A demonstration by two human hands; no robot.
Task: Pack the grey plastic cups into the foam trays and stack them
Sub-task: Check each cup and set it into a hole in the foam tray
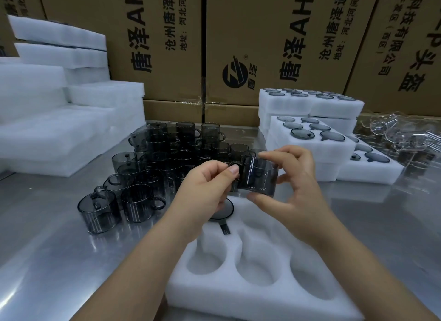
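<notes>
Front foam tray [238, 296] w/ 1 cup [226, 212] inside

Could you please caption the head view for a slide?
Left hand and right hand hold a grey cup over a foam tray with one seated cup.

2 hands: left hand [205, 189], right hand [293, 184]. 1 cup [259, 177] held between them. Over 20 loose cups [152, 163] on table [59, 249], overlapping, exact tally not possible. 1 near tray [238, 294]: 1 seated cup [222, 210], 3 empty pockets in front row. 6 cups showing in front filled tray [334, 151] at right; further filled trays behind and beside it, count unclear. At least 4 boxes [262, 34] behind.
</notes>
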